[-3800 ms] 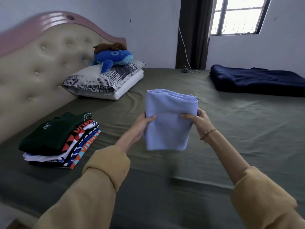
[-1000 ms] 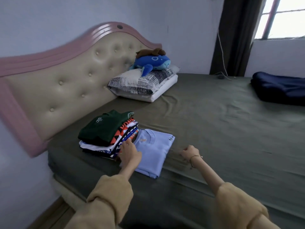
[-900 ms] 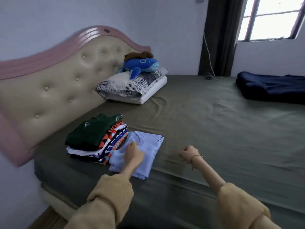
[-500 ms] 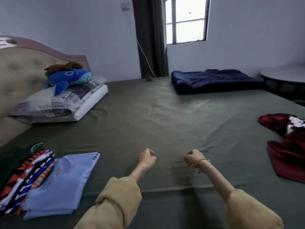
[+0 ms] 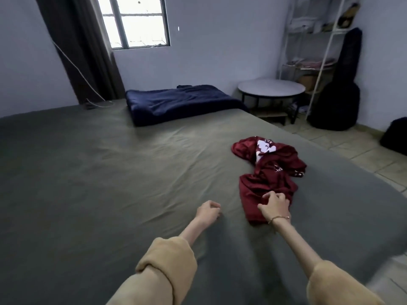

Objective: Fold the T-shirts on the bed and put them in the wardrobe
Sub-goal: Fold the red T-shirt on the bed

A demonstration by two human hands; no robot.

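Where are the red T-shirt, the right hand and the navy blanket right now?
red T-shirt (image 5: 267, 170), head view, on its crumpled middle.
right hand (image 5: 275, 205), head view, on the back of the hand.
navy blanket (image 5: 180, 102), head view, on its top surface.

the bed (image 5: 110, 172) lies as a broad flat sheet, open to the left of the left hand (image 5: 208, 211) and ahead of it. a crumpled red t-shirt (image 5: 266, 172) lies just to its right, under the right hand (image 5: 275, 205). a folded navy blanket (image 5: 180, 102) sits well apart at the far edge. a round table (image 5: 271, 89) and a black guitar case (image 5: 339, 100) stand past the bed's far corner.
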